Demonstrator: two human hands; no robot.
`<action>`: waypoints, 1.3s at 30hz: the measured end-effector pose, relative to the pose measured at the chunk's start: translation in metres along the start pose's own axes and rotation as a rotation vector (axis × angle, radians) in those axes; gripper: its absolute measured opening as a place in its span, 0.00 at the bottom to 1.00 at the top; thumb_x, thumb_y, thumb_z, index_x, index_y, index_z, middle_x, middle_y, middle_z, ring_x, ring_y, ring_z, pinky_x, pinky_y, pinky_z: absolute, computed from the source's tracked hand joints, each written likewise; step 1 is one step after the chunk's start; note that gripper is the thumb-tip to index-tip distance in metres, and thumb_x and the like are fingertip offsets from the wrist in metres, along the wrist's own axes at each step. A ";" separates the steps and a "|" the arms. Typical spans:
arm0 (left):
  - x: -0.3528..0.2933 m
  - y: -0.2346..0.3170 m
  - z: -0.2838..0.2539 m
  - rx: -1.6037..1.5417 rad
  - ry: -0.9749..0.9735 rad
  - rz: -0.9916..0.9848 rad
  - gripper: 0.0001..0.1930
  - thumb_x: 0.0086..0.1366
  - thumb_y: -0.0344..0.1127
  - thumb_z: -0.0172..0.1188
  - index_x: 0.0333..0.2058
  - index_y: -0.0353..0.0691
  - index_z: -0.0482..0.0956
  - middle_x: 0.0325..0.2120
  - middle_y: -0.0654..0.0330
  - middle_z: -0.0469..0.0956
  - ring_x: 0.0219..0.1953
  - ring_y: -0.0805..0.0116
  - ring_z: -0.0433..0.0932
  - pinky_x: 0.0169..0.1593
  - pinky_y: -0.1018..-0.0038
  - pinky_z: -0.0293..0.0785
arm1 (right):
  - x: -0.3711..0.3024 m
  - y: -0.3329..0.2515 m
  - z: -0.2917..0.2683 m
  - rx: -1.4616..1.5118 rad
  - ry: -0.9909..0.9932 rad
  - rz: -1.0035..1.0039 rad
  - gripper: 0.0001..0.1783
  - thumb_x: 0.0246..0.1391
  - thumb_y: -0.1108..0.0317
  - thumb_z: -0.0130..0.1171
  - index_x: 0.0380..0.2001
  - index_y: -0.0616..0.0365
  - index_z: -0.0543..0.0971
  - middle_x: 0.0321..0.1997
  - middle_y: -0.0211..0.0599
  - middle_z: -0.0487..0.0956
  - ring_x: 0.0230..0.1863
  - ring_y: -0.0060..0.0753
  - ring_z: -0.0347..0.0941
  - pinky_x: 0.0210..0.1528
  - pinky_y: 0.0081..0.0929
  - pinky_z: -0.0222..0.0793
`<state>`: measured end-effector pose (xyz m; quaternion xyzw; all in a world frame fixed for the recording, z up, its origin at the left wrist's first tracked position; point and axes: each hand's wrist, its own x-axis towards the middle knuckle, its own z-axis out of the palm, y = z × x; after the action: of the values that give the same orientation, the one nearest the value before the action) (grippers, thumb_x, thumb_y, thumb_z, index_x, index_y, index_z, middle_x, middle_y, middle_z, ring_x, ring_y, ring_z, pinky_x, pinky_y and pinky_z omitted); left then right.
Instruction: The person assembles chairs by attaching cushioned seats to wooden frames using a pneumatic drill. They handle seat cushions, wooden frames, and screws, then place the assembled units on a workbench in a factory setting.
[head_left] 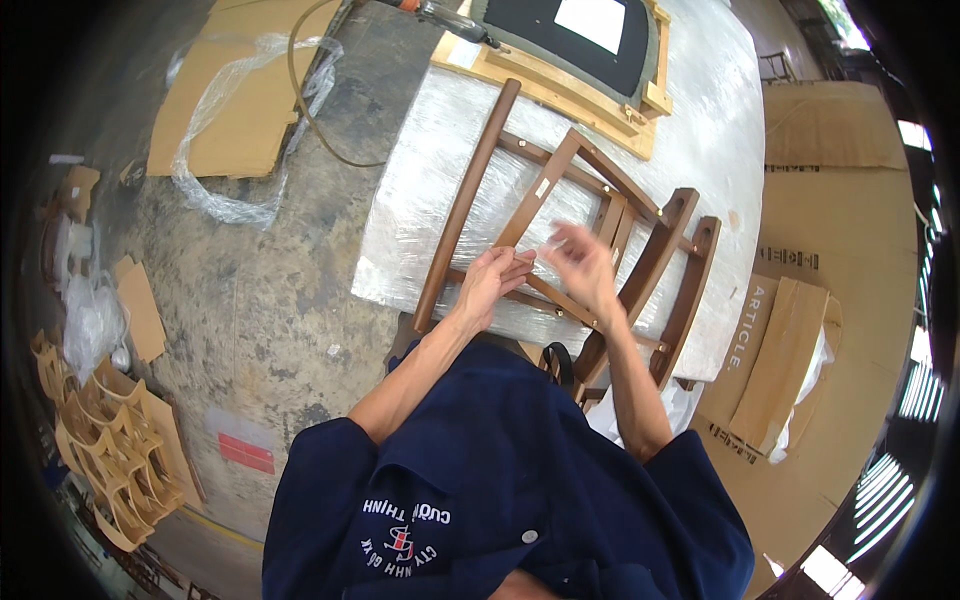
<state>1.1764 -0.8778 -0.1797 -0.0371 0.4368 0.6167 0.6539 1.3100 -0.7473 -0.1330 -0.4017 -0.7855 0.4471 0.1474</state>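
Brown wooden chair frame parts point(530, 210) lie on a work surface wrapped in clear plastic film point(400, 250). My left hand point(488, 285) is over the near part of the frame, its fingers drawn together in a pinch; whatever is between them is too small to make out. Close to its fingertips, my right hand point(588, 268) is raised above the frame and smeared by motion, so its fingers and any held thing are unclear. A long rounded brown rail point(468, 205) runs along the frame's left side. Curved brown legs point(690, 285) stand out at the right.
Beyond the frame, a black padded panel point(540, 30) sits in a pale wooden jig point(560, 98). A power driver point(455, 20) and hose point(298, 95) are nearby. Cardboard point(225, 100) lies on the floor at left, cartons point(840, 220) stand at right, curved wooden pieces point(125, 440) lower left.
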 end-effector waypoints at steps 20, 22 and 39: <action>-0.064 -0.053 -0.013 0.220 0.015 -0.082 0.33 0.75 0.55 0.51 0.61 0.28 0.65 0.58 0.43 0.74 0.62 0.51 0.73 0.65 0.58 0.66 | -0.077 0.034 0.051 0.062 0.415 -0.167 0.09 0.56 0.77 0.65 0.41 0.64 0.82 0.32 0.44 0.83 0.29 0.31 0.82 0.33 0.27 0.77; -0.081 -0.047 -0.025 0.245 0.059 -0.065 0.32 0.74 0.53 0.53 0.62 0.29 0.65 0.56 0.44 0.76 0.60 0.53 0.74 0.63 0.60 0.69 | -0.064 0.039 0.061 0.059 0.411 -0.221 0.09 0.56 0.77 0.65 0.41 0.64 0.81 0.33 0.45 0.83 0.30 0.35 0.83 0.33 0.28 0.78; -0.234 -0.124 -0.433 0.173 0.822 -0.171 0.18 0.72 0.43 0.52 0.47 0.36 0.83 0.38 0.56 0.85 0.41 0.65 0.82 0.45 0.64 0.77 | -0.058 0.024 0.080 -0.558 0.311 -0.272 0.19 0.51 0.73 0.68 0.48 0.59 0.80 0.44 0.46 0.80 0.41 0.48 0.80 0.43 0.38 0.78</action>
<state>1.0866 -1.3421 -0.3630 -0.2608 0.7066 0.4552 0.4749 1.3112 -0.8312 -0.1903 -0.3815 -0.8920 0.1247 0.2081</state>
